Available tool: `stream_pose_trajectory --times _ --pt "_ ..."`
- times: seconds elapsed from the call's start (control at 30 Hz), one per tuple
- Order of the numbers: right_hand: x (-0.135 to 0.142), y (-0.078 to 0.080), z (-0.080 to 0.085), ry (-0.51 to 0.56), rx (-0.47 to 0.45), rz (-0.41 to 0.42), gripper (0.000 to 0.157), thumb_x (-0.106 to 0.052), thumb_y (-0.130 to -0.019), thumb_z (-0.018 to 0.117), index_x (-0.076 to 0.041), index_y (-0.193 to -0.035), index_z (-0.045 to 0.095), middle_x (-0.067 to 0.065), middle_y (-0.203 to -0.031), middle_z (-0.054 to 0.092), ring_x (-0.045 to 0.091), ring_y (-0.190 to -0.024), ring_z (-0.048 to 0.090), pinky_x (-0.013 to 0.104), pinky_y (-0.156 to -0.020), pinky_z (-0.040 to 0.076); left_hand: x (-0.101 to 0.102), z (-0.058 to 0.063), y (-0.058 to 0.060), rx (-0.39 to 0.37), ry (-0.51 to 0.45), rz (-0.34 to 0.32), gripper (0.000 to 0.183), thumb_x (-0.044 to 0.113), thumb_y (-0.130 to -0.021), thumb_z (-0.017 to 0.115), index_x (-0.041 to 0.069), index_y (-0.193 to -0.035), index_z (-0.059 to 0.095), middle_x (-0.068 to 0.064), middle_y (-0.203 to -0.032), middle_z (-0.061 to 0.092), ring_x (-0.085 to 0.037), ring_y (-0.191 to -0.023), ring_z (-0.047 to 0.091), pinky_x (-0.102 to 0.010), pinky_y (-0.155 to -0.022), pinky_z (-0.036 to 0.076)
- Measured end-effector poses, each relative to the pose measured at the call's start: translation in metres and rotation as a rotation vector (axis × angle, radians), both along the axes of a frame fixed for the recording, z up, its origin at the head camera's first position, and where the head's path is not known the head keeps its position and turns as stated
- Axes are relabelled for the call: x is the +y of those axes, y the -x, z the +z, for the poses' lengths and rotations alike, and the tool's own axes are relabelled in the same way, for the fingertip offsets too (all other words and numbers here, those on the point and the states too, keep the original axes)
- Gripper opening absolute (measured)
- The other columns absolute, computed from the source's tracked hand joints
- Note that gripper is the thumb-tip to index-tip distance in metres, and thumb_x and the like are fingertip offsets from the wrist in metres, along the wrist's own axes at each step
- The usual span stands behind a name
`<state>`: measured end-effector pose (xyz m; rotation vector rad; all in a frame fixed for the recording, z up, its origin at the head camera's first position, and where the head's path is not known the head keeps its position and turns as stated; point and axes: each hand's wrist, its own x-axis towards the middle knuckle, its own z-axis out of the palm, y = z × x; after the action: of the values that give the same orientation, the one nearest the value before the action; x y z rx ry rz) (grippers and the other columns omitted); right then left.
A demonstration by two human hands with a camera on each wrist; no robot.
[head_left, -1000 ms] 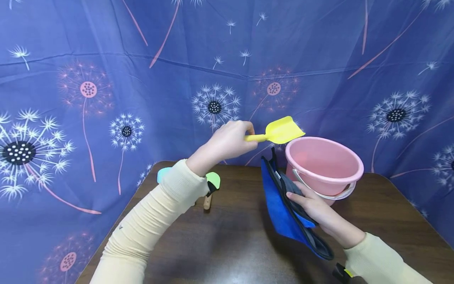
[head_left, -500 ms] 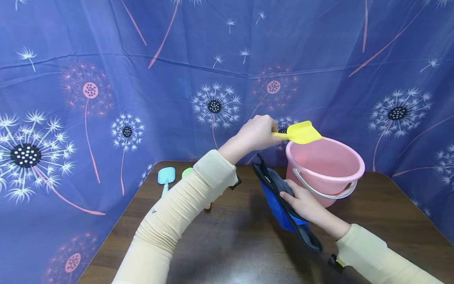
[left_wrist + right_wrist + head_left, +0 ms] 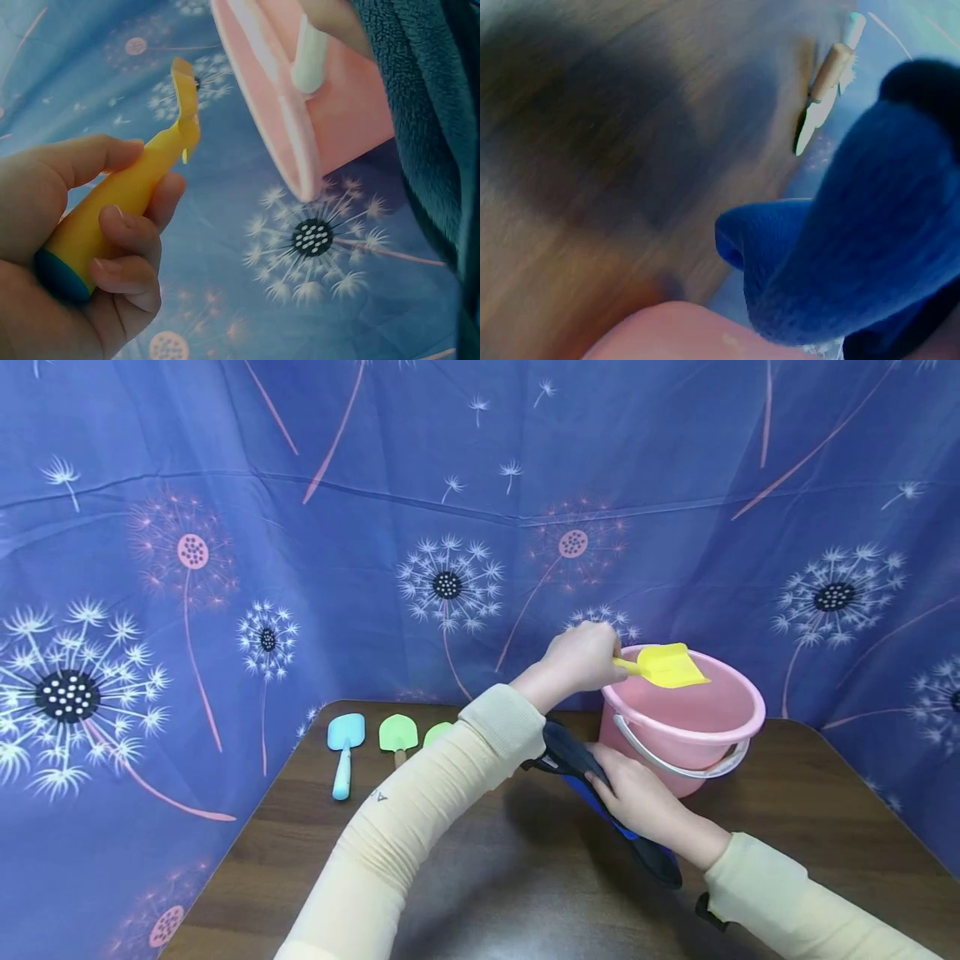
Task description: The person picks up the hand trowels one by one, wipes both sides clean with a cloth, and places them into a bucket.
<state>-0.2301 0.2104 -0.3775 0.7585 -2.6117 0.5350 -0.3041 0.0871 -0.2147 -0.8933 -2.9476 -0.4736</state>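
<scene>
In the head view my left hand (image 3: 585, 657) grips a yellow toy shovel (image 3: 670, 666) by its handle, the blade over the mouth of a pink bucket (image 3: 636, 735). The left wrist view shows fingers and thumb wrapped round the thick yellow handle (image 3: 112, 214), which has a dark end. Low beside the bucket's left side, my right hand (image 3: 641, 789) holds a folded blue and dark grey plush cloth with black edging (image 3: 567, 750). Part of that cloth is hidden behind the left sleeve. The right wrist view has its blue side (image 3: 855, 232) close up.
At the table's back left lie a light blue toy shovel (image 3: 344, 754) and a green one with a wooden handle (image 3: 397, 735). A second green blade (image 3: 435, 733) is partly behind the left sleeve. The bucket's white handle (image 3: 675, 764) hangs down in front. A dandelion-print curtain (image 3: 360, 568) backs the table.
My left hand has carried the yellow shovel rightward and slightly down, from left of the bucket to over its mouth. The right hand has shifted left and tilted the cloth, showing less blue.
</scene>
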Motion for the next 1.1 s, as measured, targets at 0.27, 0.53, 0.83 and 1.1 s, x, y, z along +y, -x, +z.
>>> stream_pose_trajectory --times 0.27,0.53,0.83,1.1 --pt "0.001 0.002 -0.006 -0.176 0.211 0.058 0.039 -0.011 -0.080 0.071 -0.006 -0.115 0.056 0.005 -0.096 0.063 0.019 -0.084 0.060 0.036 -0.072 0.052 0.020 -0.019 0.008 0.004 0.023 0.032 0.023 0.036 -0.087 0.066 0.019 -0.072 0.062 0.006 -0.060 0.051 -0.008 -0.056 0.048 -0.021 -0.055 0.041" --pt "0.004 0.006 -0.019 -0.232 0.334 0.158 0.037 -0.009 -0.074 0.073 -0.006 -0.107 0.057 0.004 -0.091 0.061 0.019 -0.079 0.057 0.035 -0.070 0.050 0.038 -0.039 0.013 0.065 0.112 0.044 0.015 0.034 -0.085 0.067 0.021 -0.082 0.061 0.007 -0.074 0.058 -0.008 -0.068 0.055 -0.026 -0.062 0.048" --pt "0.001 0.009 -0.025 -0.218 0.364 0.188 0.030 -0.009 -0.074 0.069 -0.007 -0.101 0.055 0.003 -0.085 0.059 0.019 -0.077 0.057 0.035 -0.068 0.049 0.053 -0.054 0.020 0.061 0.083 0.072 0.017 0.028 -0.080 0.073 0.019 -0.082 0.058 0.008 -0.077 0.057 -0.007 -0.075 0.055 -0.023 -0.067 0.047" --pt "-0.001 0.011 -0.029 -0.211 0.382 0.174 0.020 -0.008 -0.072 0.070 -0.008 -0.085 0.054 0.001 -0.076 0.056 0.019 -0.071 0.055 0.035 -0.064 0.045 0.063 -0.060 0.029 0.100 0.094 0.064 0.010 0.022 -0.081 0.072 0.019 -0.080 0.062 0.010 -0.078 0.060 -0.005 -0.078 0.056 -0.021 -0.072 0.046"
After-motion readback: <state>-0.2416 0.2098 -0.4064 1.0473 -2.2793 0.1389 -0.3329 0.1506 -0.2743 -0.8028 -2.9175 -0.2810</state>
